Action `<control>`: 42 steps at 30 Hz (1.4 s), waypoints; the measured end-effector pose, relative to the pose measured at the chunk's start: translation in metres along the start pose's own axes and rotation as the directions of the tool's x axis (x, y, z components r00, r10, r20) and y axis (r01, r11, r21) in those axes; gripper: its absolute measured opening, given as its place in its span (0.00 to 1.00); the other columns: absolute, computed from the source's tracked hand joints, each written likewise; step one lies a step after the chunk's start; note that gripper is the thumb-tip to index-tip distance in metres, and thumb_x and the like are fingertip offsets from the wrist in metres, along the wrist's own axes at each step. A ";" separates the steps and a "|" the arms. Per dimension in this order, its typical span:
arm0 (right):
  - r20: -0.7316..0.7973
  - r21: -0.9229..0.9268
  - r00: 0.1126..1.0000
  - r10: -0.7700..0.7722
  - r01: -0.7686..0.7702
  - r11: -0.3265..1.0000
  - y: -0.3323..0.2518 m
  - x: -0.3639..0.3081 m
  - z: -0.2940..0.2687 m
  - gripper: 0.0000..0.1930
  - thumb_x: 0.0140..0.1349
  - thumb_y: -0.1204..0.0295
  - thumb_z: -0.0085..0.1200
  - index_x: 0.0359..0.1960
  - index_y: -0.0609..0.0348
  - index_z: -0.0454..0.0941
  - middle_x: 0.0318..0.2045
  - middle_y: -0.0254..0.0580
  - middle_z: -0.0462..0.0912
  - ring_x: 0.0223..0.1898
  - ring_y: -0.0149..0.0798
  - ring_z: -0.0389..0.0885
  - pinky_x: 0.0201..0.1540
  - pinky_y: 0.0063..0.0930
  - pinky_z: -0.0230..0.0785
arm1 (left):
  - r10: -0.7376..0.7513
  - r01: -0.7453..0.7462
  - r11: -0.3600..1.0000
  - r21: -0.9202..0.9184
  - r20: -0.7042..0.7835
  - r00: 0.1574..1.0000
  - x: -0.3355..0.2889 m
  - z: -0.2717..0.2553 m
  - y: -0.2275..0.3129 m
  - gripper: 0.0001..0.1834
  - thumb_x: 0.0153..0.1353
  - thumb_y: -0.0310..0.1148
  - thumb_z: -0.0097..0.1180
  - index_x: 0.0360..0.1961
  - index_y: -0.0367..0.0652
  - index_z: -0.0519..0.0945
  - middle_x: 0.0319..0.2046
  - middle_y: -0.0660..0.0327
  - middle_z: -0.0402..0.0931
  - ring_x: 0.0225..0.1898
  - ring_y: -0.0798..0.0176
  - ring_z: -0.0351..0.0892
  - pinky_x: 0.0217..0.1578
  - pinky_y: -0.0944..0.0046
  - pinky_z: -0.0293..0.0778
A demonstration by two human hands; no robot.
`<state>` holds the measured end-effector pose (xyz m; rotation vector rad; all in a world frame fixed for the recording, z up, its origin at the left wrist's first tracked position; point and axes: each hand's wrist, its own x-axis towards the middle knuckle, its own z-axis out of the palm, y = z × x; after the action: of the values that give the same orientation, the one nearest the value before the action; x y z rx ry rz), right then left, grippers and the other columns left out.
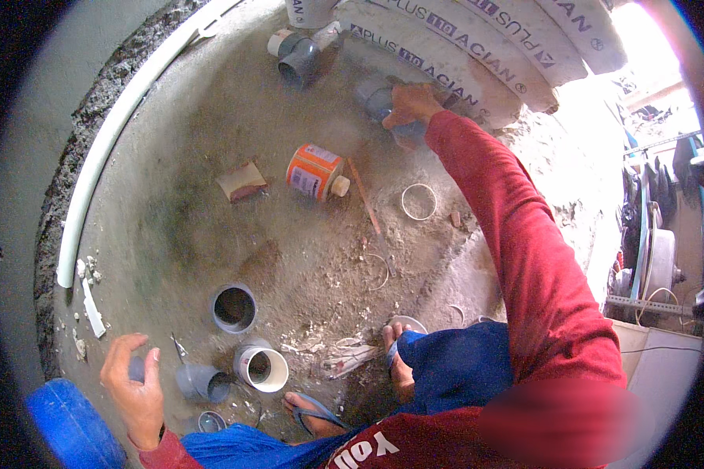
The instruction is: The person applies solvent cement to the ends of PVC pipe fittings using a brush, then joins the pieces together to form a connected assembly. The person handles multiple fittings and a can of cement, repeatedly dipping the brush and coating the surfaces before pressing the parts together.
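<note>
My right hand (pixel 413 105) is stretched out to the far side, its fingers curled on a grey plastic pipe fitting (pixel 374 95) beside the stacked pipes. Part of that fitting is hidden by the hand. At the lower left my left hand (pixel 137 387) is open, thumb and fingers apart. A bit of grey plastic shows between them, and it looks to lie behind the hand. Close by on the floor are a grey fitting on its side (pixel 194 383), a white-lined pipe collar (pixel 248 363) and an upright grey pipe socket (pixel 233 288).
White printed pipes (pixel 446 59) lie stacked at the back. An orange bottle (pixel 314 172), a folded sandpaper piece (pixel 242 184), a thin stick (pixel 364 195), a white ring (pixel 419 202) and another grey elbow (pixel 297 62) lie on the dusty floor. A blue drum (pixel 74 426) stands lower left.
</note>
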<state>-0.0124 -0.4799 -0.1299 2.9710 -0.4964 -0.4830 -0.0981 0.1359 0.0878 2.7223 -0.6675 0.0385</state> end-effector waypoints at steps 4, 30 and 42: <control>-0.047 -0.024 0.999 -0.017 0.016 1.000 -0.001 0.008 0.011 0.34 0.41 0.42 0.73 0.46 0.53 0.88 0.47 0.50 0.88 0.49 0.57 0.86 0.53 0.61 0.76 | -0.012 0.012 1.000 0.019 0.041 0.999 0.005 0.003 0.005 0.12 0.51 0.20 0.65 0.39 0.34 0.81 0.39 0.47 0.82 0.43 0.42 0.82 0.48 0.53 0.75; -0.098 0.069 0.993 0.064 -0.058 0.996 -0.004 -0.004 -0.001 0.50 0.49 0.34 0.67 0.62 0.65 0.73 0.57 0.62 0.81 0.60 0.60 0.80 0.63 0.59 0.68 | 0.036 -0.039 0.999 0.016 0.144 0.989 0.007 0.008 0.010 0.16 0.51 0.21 0.64 0.44 0.35 0.82 0.44 0.46 0.82 0.48 0.41 0.83 0.51 0.52 0.75; -0.874 0.458 0.486 0.012 0.815 0.354 -0.089 -0.199 -0.181 0.19 0.76 0.66 0.48 0.58 0.68 0.76 0.51 0.47 0.83 0.54 0.37 0.81 0.58 0.30 0.71 | 0.084 0.320 0.292 -0.901 0.357 0.930 0.046 0.077 0.035 0.30 0.77 0.53 0.46 0.58 0.35 0.79 0.47 0.52 0.84 0.52 0.60 0.83 0.58 0.58 0.76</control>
<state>-0.1053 -0.3235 0.0868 3.6499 0.4541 1.6137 -0.0773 0.0613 0.0307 1.5229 -0.3380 -0.6890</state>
